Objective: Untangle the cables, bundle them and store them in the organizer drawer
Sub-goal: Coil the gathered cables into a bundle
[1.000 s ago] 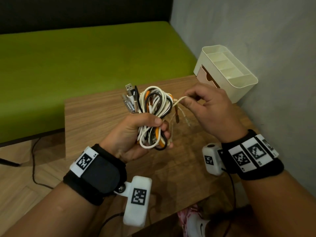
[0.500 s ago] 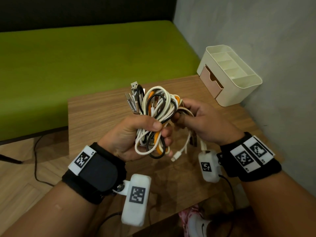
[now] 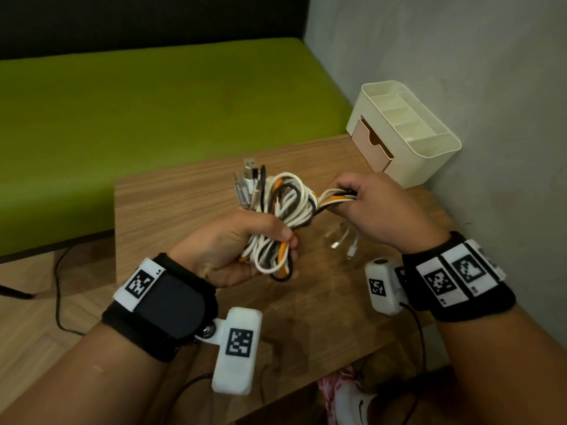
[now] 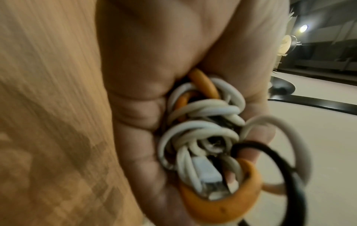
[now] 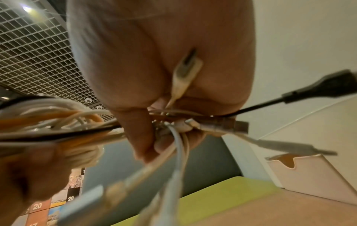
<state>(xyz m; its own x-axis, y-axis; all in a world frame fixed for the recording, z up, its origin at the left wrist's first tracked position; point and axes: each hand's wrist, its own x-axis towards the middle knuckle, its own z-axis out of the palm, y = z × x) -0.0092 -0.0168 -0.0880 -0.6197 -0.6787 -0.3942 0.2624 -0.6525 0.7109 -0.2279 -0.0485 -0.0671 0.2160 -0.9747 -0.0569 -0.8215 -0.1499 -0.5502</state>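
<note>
A coiled bundle of white, orange and black cables [image 3: 285, 216] is held above the wooden table [image 3: 171, 197]. My left hand [image 3: 245, 240] grips the bundle's middle, and its fingers curl round the loops [image 4: 203, 131] in the left wrist view. My right hand [image 3: 371, 207] pinches several cable strands [image 3: 334, 199] drawn out to the right of the bundle. Those strands [image 5: 173, 126] pass between its thumb and fingers, and loose plug ends [image 3: 343, 243] dangle below it. USB plugs [image 3: 248, 179] stick up at the bundle's top left. The cream organizer [image 3: 408, 133] stands at the table's back right with its pink drawer [image 3: 368, 145] partly pulled out.
A green bench cushion [image 3: 153, 118] runs behind the table. The grey wall [image 3: 491, 118] is close on the right, right behind the organizer. A black cord [image 3: 58, 289] trails on the wooden floor at the left, and a shoe [image 3: 346, 397] shows below the table's near edge.
My right hand, close against the bundle half a second ago, has moved right and up, drawing several strands out taut. The left hand keeps its grip on the coil.
</note>
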